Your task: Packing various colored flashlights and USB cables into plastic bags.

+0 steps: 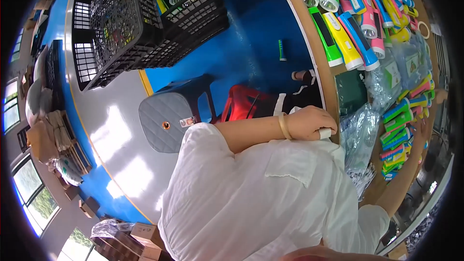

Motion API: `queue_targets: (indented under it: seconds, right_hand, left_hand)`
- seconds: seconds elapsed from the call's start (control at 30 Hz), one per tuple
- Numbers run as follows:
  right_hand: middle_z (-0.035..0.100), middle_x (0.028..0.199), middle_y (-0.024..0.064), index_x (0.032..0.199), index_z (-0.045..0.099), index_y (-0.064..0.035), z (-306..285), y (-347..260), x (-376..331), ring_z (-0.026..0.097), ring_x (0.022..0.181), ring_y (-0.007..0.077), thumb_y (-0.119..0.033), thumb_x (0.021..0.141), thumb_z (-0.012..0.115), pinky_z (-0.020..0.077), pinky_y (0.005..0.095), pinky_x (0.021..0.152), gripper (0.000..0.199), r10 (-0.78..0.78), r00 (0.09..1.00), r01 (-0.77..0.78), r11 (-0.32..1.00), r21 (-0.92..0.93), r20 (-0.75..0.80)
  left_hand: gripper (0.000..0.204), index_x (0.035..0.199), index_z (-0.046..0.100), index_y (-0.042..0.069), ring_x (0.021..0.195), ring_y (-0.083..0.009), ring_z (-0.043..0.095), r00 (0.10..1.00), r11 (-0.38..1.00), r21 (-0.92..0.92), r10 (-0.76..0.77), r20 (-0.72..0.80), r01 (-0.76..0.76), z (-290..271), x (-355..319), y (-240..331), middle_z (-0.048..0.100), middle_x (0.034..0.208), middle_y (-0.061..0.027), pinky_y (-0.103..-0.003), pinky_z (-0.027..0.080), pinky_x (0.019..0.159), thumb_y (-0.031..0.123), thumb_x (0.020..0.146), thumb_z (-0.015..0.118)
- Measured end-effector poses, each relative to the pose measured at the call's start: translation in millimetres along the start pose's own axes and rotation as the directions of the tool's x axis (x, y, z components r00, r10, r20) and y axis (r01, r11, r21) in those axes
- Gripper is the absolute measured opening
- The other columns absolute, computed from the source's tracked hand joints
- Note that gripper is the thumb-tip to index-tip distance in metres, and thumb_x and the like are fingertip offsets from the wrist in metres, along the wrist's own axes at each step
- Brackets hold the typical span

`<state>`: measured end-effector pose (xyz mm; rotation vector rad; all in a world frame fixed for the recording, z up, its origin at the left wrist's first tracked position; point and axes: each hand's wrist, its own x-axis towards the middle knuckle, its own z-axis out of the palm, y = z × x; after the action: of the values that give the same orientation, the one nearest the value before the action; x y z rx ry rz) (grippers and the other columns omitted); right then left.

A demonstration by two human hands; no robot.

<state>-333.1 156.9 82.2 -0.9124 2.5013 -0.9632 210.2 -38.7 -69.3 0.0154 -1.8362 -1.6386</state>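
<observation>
My left hand (pixel 313 122), with a tan bangle at the wrist, rests at the table's near edge. Its fingers are curled in, and a small white piece shows at them; whether it is held or wrapped round a finger I cannot make out. My right hand (pixel 440 95) is at the far right beside a stack of colourful flashlights (pixel 400 137), its fingers too small and distorted to read. A yellow flashlight (pixel 344 39) lies between a green and a blue one. Clear plastic bags (pixel 358 137) and a dark green box (pixel 351 91) lie between my hands.
Many loose flashlights (pixel 369 0) are heaped on the table (pixel 330 84). A black plastic crate (pixel 113 34) holds more. A grey-topped stool (pixel 164 121) and a red stool (pixel 241 101) stand left of the table. One green flashlight (pixel 282 50) is on the blue floor.
</observation>
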Motion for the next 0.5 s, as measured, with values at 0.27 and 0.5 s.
queue_targets:
  seconds: [0.27, 0.5]
  right_hand:
    - [0.066, 0.120, 0.0040, 0.147, 0.048, -0.0081, 51, -90, 17, 0.062, 0.096, 0.0076, -0.018, 0.104, 0.055, 0.0477, 0.0183, 0.077, 0.044, -0.298, 0.931, 0.289, 0.954, 0.076, 0.211]
    - [0.066, 0.114, 0.0041, 0.137, 0.057, -0.0055, 122, -177, -11, 0.059, 0.091, 0.0071, -0.016, 0.103, 0.056, 0.0466, 0.0236, 0.081, 0.035, -0.459, 0.813, 0.447, 0.886, 0.122, 0.359]
  left_hand:
    - [0.014, 0.102, 0.069, 0.003, 0.087, -0.0322, 0.068, 0.995, 0.992, 0.074, -0.098, -0.032, 0.100, -11, -8, 7, 0.071, 0.094, -0.0137, -0.040, 0.054, 0.078, 0.005, 0.088, 0.066]
    - [0.017, 0.101, 0.069, 0.002, 0.086, -0.0320, 0.068, 0.978, 0.947, 0.283, -0.099, -0.186, 0.150, -3, -46, 39, 0.071, 0.093, -0.0129, -0.040, 0.054, 0.077, 0.000, 0.085, 0.065]
